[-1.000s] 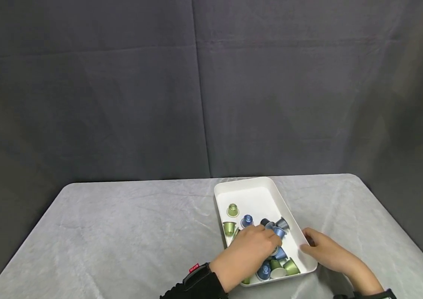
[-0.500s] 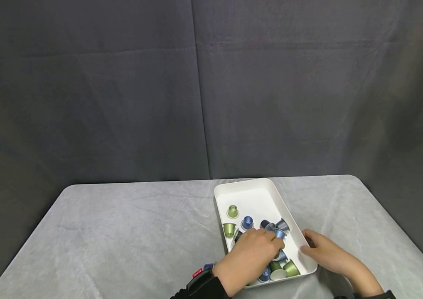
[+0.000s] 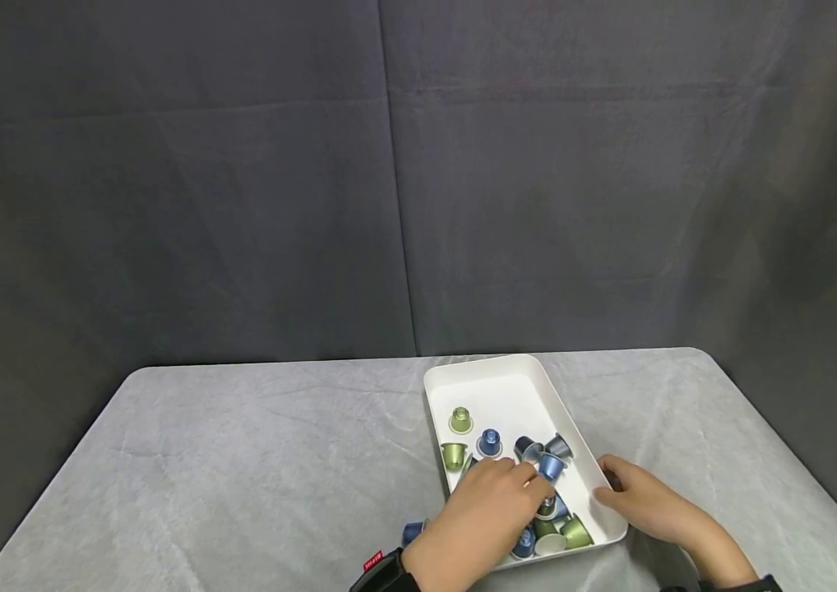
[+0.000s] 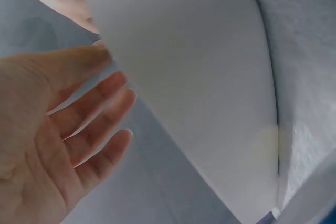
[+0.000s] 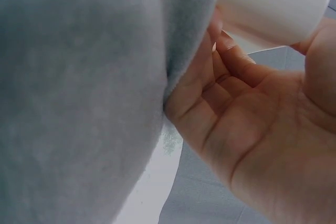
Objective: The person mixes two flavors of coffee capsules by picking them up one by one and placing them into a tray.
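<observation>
In the head view, a shallow white tray (image 3: 496, 395) holds several coffee capsules: green ones (image 3: 460, 420), blue ones (image 3: 489, 442) and dark ones (image 3: 529, 447). My left hand (image 3: 488, 510) reaches over its left side. The thumb and index finger pinch a dark green capsule (image 3: 546, 508) near the tray's front right; the other fingers hang loosely bent in the left wrist view. My right hand (image 3: 651, 497) grips the tray's right wall, thumb over the rim and fingers outside. The right wrist view shows those fingers (image 5: 215, 77) bent against the wall.
One blue capsule (image 3: 413, 532) lies on the table, left of the tray and close to my left wrist. A grey cloth (image 3: 241, 460) covers the table. Behind the far edge hangs a dark grey curtain (image 3: 278, 205).
My left hand has shifted slightly toward me, uncovering more of the blue capsules in the tray. The blue capsule on the table has come into sight beside the wrist. My right hand stays put.
</observation>
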The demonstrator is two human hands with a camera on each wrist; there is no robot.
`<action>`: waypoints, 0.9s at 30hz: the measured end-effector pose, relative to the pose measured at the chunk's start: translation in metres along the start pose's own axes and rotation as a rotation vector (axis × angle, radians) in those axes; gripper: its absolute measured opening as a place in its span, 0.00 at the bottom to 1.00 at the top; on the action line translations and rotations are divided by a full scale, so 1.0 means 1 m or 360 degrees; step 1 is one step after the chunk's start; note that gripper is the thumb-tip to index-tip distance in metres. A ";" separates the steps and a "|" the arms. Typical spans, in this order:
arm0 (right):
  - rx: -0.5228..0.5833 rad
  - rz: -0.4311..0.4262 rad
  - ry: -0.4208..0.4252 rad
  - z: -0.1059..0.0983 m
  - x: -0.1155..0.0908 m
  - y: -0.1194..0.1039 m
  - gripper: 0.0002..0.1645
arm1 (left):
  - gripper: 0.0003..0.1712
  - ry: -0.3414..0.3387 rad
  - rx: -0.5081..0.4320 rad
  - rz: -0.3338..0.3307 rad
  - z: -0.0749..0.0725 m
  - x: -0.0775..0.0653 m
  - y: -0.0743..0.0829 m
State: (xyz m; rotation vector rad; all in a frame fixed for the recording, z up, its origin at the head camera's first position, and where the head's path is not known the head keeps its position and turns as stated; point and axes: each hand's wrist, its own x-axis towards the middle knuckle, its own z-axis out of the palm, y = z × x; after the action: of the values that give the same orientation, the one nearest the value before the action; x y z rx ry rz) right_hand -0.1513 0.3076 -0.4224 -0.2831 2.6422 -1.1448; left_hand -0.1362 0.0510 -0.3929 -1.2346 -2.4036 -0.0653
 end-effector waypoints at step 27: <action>0.0003 0.0002 0.0024 0.004 0.003 -0.004 0.13 | 0.16 -0.0141 -0.0070 -0.0184 -0.024 -0.093 -0.031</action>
State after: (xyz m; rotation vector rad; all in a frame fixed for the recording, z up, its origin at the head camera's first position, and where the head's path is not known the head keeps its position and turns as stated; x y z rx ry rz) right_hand -0.1524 0.3009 -0.4227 -0.2735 2.6541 -1.1536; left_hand -0.1044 -0.0444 -0.4042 -1.1388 -2.5617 -0.1012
